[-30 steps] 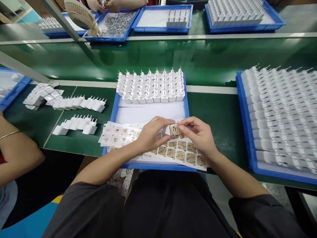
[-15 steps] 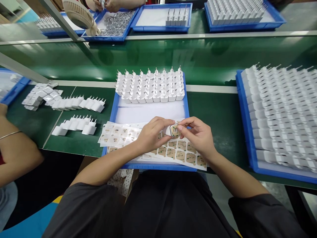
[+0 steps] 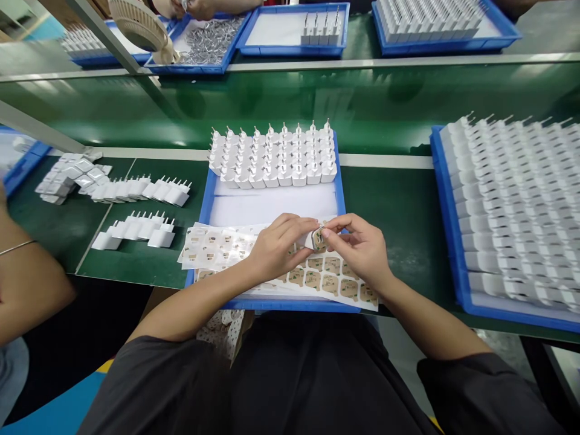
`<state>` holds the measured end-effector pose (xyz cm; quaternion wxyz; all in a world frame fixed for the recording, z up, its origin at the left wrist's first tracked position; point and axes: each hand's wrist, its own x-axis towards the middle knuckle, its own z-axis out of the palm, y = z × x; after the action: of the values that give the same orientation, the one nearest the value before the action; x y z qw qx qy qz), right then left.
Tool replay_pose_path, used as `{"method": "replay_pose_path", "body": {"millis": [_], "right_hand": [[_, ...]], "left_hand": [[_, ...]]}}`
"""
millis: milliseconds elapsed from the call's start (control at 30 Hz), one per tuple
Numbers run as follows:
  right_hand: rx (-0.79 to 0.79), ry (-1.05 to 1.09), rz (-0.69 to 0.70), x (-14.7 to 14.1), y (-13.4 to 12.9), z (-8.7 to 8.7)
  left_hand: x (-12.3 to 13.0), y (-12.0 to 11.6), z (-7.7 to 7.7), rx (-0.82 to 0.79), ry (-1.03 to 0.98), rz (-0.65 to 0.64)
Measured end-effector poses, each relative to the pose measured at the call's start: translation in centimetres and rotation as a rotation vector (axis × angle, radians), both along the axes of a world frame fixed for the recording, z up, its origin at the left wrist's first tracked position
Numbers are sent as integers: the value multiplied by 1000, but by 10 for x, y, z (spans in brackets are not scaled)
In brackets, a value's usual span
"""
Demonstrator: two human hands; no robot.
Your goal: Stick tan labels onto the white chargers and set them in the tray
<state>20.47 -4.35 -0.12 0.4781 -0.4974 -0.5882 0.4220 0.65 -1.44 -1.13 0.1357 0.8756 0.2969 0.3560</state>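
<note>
My left hand (image 3: 280, 246) is wrapped round a white plug adapter (image 3: 307, 241), whose end with a tan patch faces right. The fingertips of my right hand (image 3: 356, 244) are pinched at that end; whether they hold anything is too small to tell. Both hands are over the near part of a blue tray (image 3: 206, 208) with a white liner. Under them lie sheets of tan stickers (image 3: 333, 284) and a whitish sheet with cut-outs (image 3: 212, 246). Rows of white plug adapters (image 3: 277, 158), pins up, fill the tray's far half.
More white adapters (image 3: 133, 228) lie left on the green table (image 3: 136, 266). At the right stands a blue tray (image 3: 446, 223) full of adapters. Beyond a green ledge are further trays (image 3: 290, 51) and a beige fan (image 3: 136, 24). Another person's arm (image 3: 34, 272) is at the left.
My right fingertips have shifted slightly at the adapter's patterned end, and the end appears turned a little. The whole view has moved slightly. My left hand keeps its grip.
</note>
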Motion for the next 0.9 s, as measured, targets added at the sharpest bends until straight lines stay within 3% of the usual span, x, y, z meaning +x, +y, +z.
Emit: {"method": "replay_pose_path", "body": {"millis": [167,233,400,467,733,900], "right_hand": [[107,-156,-33,3,3,2],[84,-152,-28,5,6,2],[-138,228,269,6,9,-1],[-173,327,328,3,8,-3],[-186,287,204,-11,-2,-11],[-184,458,189,-14,-6,-15]], "left_hand": [[3,-2,0,-31,-63,-14],[4,-3,2,-67,-119,-16],[5,-4,5,-172,-259,4],[5,-3,3,-193,-286,9],[11,-3,-9,11,-212,-20],[14,-6,-11,58,-200,-40]]}}
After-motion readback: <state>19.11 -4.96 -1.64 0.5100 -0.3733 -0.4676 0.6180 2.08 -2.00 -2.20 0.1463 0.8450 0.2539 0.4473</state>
